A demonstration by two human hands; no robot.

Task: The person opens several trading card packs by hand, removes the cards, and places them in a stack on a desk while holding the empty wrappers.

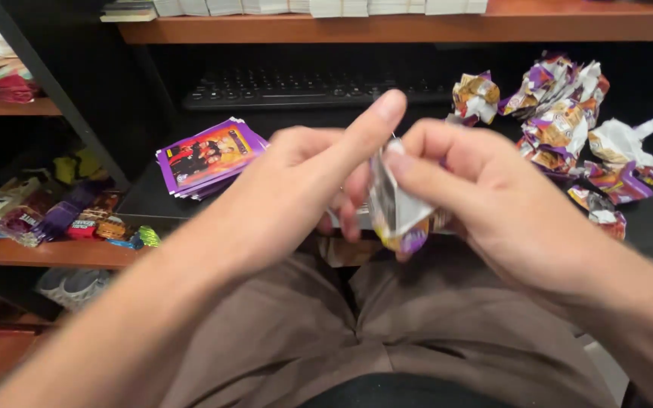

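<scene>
crumpled wrappers (568,128) right, card stack (207,157) left (keyboard (311,91) behind)

Home desk nook: keyboard (315,89), wooden shelves (417,29), card packs (207,157).

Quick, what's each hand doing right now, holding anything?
Left hand: closed on the foil packet, forefinger raised.
Right hand: closed, pinching the same packet at its top.

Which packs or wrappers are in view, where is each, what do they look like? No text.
Foil packet: pinched between left hand and right hand over the lap; silver inside, purple-orange corner.
Purple pack stack: on the dark desk, left of the hands; flat, rectangular, orange-red picture.
Crumpled wrappers: heap on the desk at right; purple, orange, white.
Small packets: left lower shelf; mixed colours, too blurred for detail.
</scene>
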